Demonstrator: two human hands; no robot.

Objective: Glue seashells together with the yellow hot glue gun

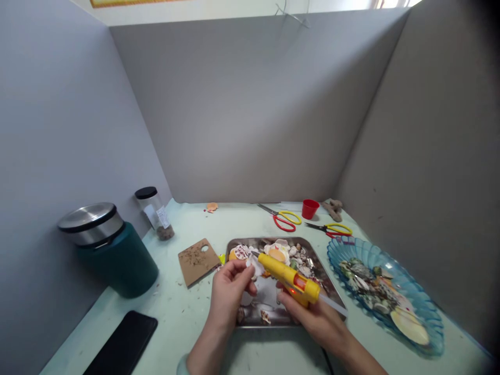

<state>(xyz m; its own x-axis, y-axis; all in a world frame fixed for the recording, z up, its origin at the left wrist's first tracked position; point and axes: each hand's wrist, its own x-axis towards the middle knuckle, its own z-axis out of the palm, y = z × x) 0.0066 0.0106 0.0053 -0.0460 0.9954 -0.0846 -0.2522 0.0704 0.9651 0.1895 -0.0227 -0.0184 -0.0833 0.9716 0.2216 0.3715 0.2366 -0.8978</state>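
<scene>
My right hand (318, 319) is wrapped round the grip of a yellow hot glue gun (283, 271), with a pale glue stick (332, 303) poking out of its back end. A small red light glows on the gun's side. My left hand (230, 291) pinches a thin white shell-like piece (255, 266) between thumb and fingers, right by the gun's nozzle (254, 253). Both hands are over a metal tray (269, 327) of shells and small stones. Inside it, at the back, sits a white flower-like shell piece with an orange middle (278, 253).
At the right lies a blue scalloped dish (420, 291) of shells. Behind the tray are two pairs of scissors (287, 220) (330, 229) and a red cup (310, 209). A brown board (195, 268), jar (156, 213), teal container (121, 265) and black phone (123, 344) are leftward. Grey panels (253, 114) enclose the table.
</scene>
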